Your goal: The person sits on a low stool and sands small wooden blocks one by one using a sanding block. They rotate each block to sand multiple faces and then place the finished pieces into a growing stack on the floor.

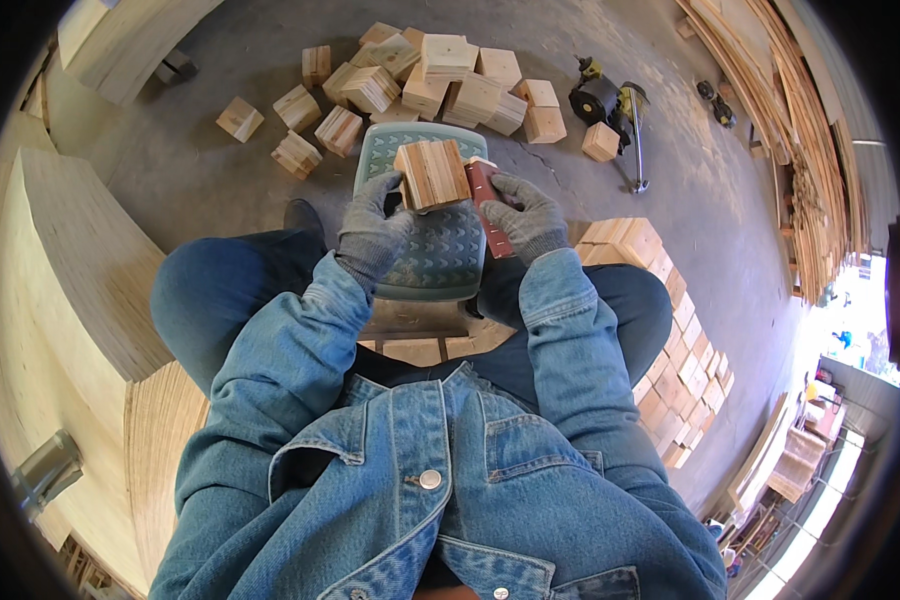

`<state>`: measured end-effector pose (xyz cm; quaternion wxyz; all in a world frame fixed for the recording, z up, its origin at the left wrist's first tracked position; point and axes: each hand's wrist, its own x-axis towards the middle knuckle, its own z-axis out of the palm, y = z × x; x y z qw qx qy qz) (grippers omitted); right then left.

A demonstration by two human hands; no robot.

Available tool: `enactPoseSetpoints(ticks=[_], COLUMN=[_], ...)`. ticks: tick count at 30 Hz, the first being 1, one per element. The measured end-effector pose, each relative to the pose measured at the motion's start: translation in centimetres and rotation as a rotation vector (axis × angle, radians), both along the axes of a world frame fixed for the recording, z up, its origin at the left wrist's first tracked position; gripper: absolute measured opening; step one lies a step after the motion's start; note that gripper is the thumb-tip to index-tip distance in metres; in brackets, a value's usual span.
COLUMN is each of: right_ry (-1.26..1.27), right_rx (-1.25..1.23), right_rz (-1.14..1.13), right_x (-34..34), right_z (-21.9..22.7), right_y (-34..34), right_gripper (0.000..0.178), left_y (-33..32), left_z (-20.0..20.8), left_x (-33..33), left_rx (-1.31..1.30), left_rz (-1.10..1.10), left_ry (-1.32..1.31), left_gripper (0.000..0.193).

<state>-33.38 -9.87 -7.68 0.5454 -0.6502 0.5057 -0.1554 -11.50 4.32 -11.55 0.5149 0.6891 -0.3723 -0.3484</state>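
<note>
My left hand (375, 230), in a grey knit glove, grips a laminated wooden block (432, 174) by its left side. Light and dark wood strips run across the block's face. The block is held over a grey-green plastic stool (428, 262) with a patterned top. In my right hand (528, 214), gloved the same way, is a long sanding block (488, 205) with a reddish-brown, sandpaper-like covering and small staple-like marks. Its long side stands close to the wooden block's right side; whether they touch I cannot tell.
Beyond the stool lies a loose heap of wooden blocks (450, 60). More blocks (685, 370) sit in stacked rows by my right knee. Black-and-yellow power tools (598, 100) rest on the concrete floor. Plywood stacks (80, 260) rise on the left, long boards (810, 150) on the right.
</note>
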Motion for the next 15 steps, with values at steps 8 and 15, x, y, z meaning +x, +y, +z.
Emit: enactPoseSetpoints(ticks=[8,15], right_ry=[-0.045,0.014], right_rx=[-0.107,-0.457], right_rz=[-0.164,-0.076], right_x=[-0.1,-0.2], right_z=[0.5,3.6], right_y=[0.1,2.4], right_gripper=[0.054,0.055], left_y=[-1.1,-3.9], left_z=[-1.1,-0.1], left_x=[0.7,1.5], left_rx=[0.155,0.145], left_rz=[-0.102,-0.14], left_ry=[-0.375,-0.28], left_gripper=[0.126,0.127])
